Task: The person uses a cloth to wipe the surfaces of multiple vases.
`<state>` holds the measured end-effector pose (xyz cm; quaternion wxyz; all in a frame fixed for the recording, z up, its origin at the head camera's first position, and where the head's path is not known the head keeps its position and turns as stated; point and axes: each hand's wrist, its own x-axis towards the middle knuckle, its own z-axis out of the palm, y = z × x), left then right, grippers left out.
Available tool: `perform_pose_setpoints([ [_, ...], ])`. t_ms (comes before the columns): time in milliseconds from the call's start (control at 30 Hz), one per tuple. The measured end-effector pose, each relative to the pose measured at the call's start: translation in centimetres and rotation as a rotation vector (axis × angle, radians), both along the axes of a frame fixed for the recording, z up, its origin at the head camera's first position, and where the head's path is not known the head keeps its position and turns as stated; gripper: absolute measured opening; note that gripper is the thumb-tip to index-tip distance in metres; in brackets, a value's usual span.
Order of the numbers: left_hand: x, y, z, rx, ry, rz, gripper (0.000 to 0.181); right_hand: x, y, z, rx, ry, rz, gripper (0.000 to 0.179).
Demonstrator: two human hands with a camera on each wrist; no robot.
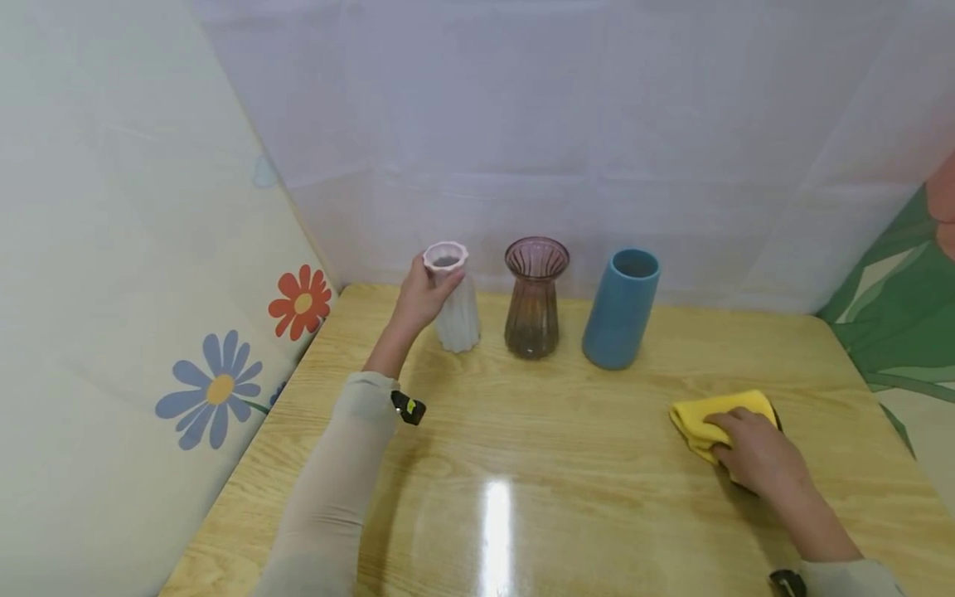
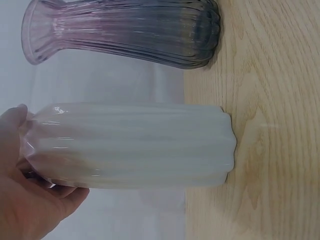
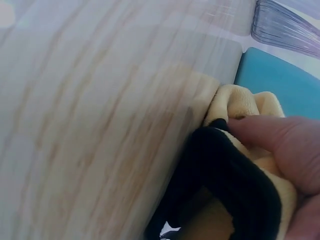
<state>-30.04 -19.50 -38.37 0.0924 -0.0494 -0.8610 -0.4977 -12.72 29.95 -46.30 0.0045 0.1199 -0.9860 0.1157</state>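
A white fluted vase (image 1: 458, 319) stands upright at the back left of the table, its scalloped rim uppermost. My left hand (image 1: 424, 294) grips it round the narrow neck, with thumb and fingers on opposite sides in the left wrist view. The vase's wavy base (image 2: 227, 150) is down at the wood. Off to the right, my right hand (image 1: 761, 452) holds a folded yellow cloth (image 1: 739, 404) low over the tabletop. In the right wrist view the thumb presses into the cloth's folds, and a black edging (image 3: 240, 175) loops out from it.
Right of the white vase stands a purple-grey ribbed glass vase (image 1: 532, 319) with a flared rim. Beyond it is a blue tapered vase (image 1: 619, 311). The wood-grain table (image 1: 567, 464) ends at a white cloth backdrop (image 1: 559, 108), with a flower-printed sheet (image 1: 119, 274) on the left.
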Motion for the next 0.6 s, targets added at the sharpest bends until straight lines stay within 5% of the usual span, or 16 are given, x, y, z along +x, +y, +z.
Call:
perform_pose_setpoints([
  [367,0.6,-0.3,0.2,-0.027,-0.026,0.017,0.091,0.2,0.5,0.8,-0.106,0.005,-0.062,0.039],
  [600,1.2,-0.3,0.6,-0.013,-0.047,0.009,0.09,0.5,0.3,1.2,-0.212,0.154,-0.066,0.041],
])
